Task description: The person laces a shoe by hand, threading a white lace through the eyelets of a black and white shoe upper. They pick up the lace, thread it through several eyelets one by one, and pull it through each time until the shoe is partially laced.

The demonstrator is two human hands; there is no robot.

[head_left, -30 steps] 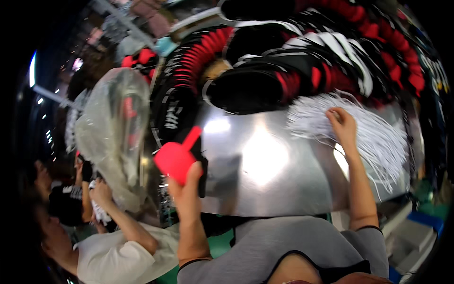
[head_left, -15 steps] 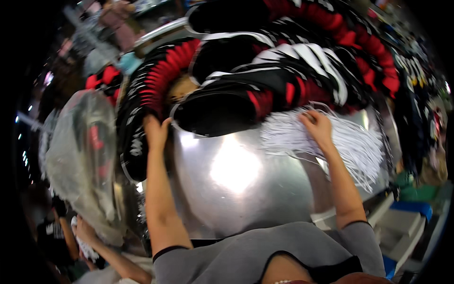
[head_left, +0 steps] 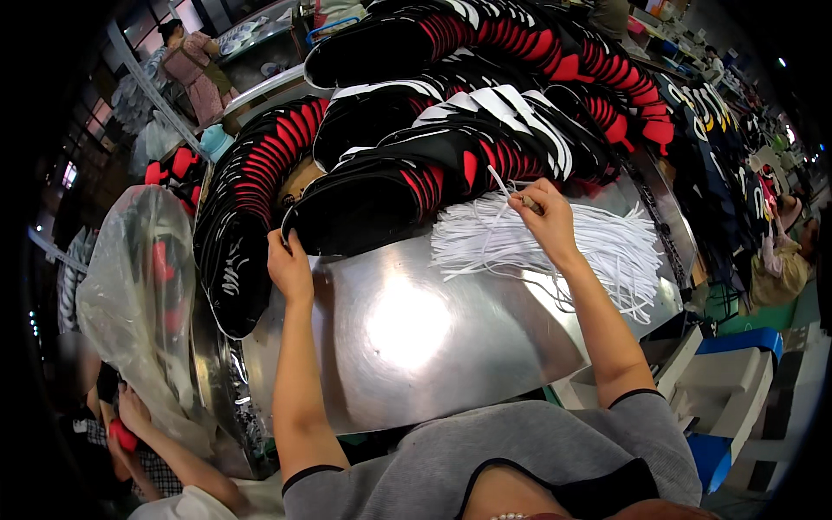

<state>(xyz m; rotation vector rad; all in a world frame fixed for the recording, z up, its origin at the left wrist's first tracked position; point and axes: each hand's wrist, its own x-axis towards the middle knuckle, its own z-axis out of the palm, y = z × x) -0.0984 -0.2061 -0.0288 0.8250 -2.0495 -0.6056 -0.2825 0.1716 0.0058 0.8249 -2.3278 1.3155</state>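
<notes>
My left hand (head_left: 290, 267) is closed, its thumb and fingers pinching the rim of the foremost black shoe upper (head_left: 360, 212) in the near row. Black uppers with red and white parts lie nested in long curved rows. My right hand (head_left: 548, 218) is closed above a bundle of white shoelaces (head_left: 598, 247). A white lace (head_left: 496, 180) sticks up from its fingertips, and a short brownish piece (head_left: 532, 204) shows in its grip; what that is I cannot make out. Beside my left hand, another curved row of black-and-red uppers (head_left: 230, 260) ends in a black upper with white markings.
A shiny metal tabletop (head_left: 468, 347) lies under my arms. To the left stands a clear plastic bag (head_left: 139, 295) with red items inside, and a co-worker's arm (head_left: 186, 459) reaches in below it. A grey-white plastic crate with blue parts (head_left: 724, 381) is at the right.
My left hand has gone from resting between two rows to pinching the near row's front upper. My right hand has lifted a white lace end from the bundle. The whole view has shifted slightly.
</notes>
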